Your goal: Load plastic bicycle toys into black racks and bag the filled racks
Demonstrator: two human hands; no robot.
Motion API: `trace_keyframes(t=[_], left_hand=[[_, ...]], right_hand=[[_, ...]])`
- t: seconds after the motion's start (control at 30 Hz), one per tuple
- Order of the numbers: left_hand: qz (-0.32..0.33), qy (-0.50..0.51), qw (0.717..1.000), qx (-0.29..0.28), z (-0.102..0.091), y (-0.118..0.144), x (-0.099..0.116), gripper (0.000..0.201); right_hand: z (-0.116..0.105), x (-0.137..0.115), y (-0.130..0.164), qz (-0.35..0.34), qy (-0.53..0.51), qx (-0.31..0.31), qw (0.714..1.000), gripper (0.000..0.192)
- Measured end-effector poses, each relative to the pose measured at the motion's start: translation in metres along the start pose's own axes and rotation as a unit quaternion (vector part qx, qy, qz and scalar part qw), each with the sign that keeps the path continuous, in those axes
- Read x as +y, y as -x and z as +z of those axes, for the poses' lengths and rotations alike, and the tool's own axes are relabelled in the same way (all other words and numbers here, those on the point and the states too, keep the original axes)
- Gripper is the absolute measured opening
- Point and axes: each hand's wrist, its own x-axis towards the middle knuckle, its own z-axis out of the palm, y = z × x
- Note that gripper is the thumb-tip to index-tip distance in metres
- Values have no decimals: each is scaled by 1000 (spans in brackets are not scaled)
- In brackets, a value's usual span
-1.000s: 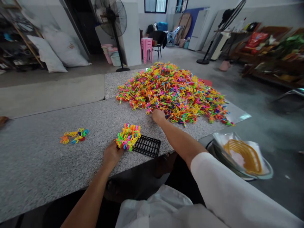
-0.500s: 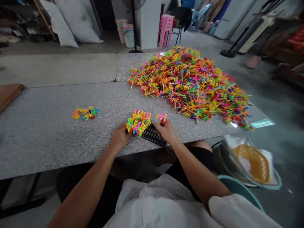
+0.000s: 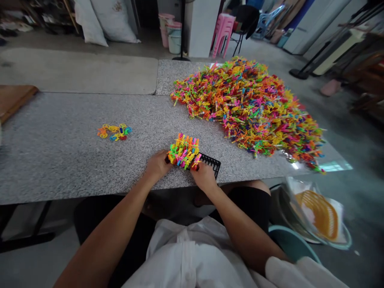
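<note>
My feed is dim and cool. Pale glare catches the speckled tabletop [image 3: 69, 160] at its right corner; shadow pools beneath it, and the doorway [image 3: 147, 17] reads black. Toward the edges I get stretching and blurred shelves [image 3: 48, 17].

A black rectangular plastic grid tray [image 3: 212, 162] sits just below the frame's centre, slanting down rightward, its slotted right end exposed; small multicoloured plastic pieces [image 3: 183, 151] crowd its left part.
</note>
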Motion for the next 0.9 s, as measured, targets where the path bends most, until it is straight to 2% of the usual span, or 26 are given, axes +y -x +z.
trace_keyframes(t=[0.17, 0.33, 0.4, 0.47, 0.5, 0.53, 0.57, 0.63, 0.7, 0.8, 0.9], left_hand=[[-5, -9, 1000, -5, -1, 1, 2, 15], [0, 7, 1000, -3, -2, 1, -1, 19], [-6, 15, 1000, 2, -1, 1, -4, 21], [-14, 21, 1000, 18, 1, 1, -7, 22], [-15, 24, 999, 30, 2, 0, -9, 22], [-14, 26, 999, 39, 3, 0, -11, 22], [-11, 27, 999, 45, 3, -1, -12, 22], [-6, 23, 999, 47, 3, -2, -14, 22], [-9, 12, 999, 43, 2, -3, -15, 21], [-20, 0, 999, 47, 2, -3, -15, 19], [-19, 3, 998, 62, 3, -3, -15, 19]], right_hand=[[0, -7, -3, -17, 68, -32, 997, 22], [0, -16, -3, -2, 101, -55, 993, 29], [-11, -15, -7, -21, 79, -101, 991, 30], [-30, -8, -20, -40, 31, -182, 982, 27], [-42, -2, -30, -34, 12, -204, 978, 25], [-56, 5, -44, -13, 9, -195, 981, 27], [-69, 13, -59, 25, 24, -155, 987, 31], [-94, 31, -93, 114, 102, 8, 988, 36], [-110, 48, -123, 179, 148, 94, 968, 41], [-119, 66, -149, 220, 162, 99, 957, 43], [-113, 75, -149, 204, 168, 78, 961, 38]])
